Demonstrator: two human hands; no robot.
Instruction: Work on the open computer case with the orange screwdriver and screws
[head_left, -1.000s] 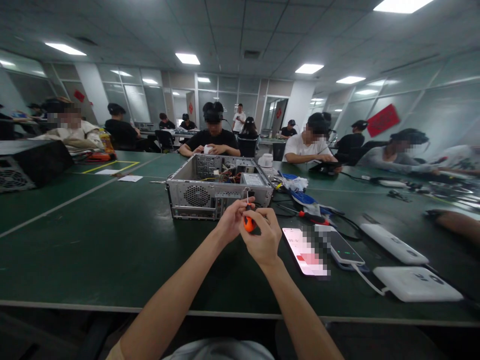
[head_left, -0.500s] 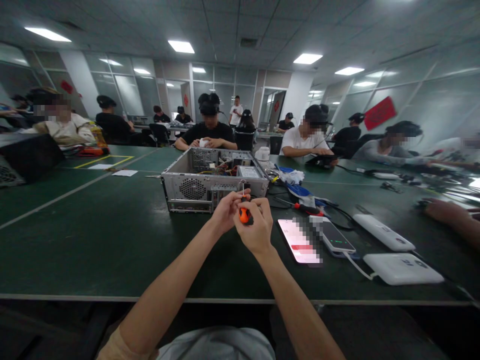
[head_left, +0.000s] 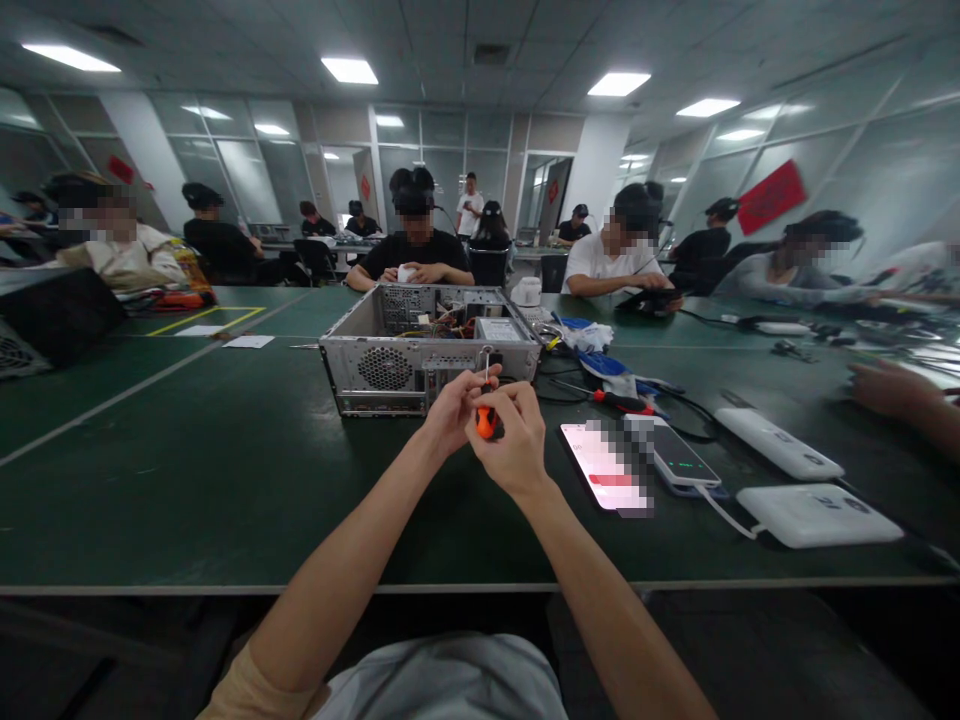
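Note:
An open metal computer case [head_left: 409,350] lies on the green table in front of me, with wires and parts inside. My right hand [head_left: 514,440] is closed round the orange and black handle of a screwdriver [head_left: 486,422]. Its thin shaft points away from me, up to the near right side of the case; whether the tip touches a screw cannot be made out. My left hand [head_left: 452,412] is closed at the front of the screwdriver, fingers by the shaft and close to the case wall.
Right of my hands lie a lit phone [head_left: 600,465], a second device with a cable [head_left: 679,458], white power banks [head_left: 817,515] and a red-black screwdriver [head_left: 622,401]. A dark case [head_left: 56,310] stands far left. Several people sit around; a co-worker's hand [head_left: 889,388] rests at right.
The whole view has shifted slightly, so the table things sit a little higher in the picture. Both hands keep their hold on the screwdriver at the case, almost unmoved.

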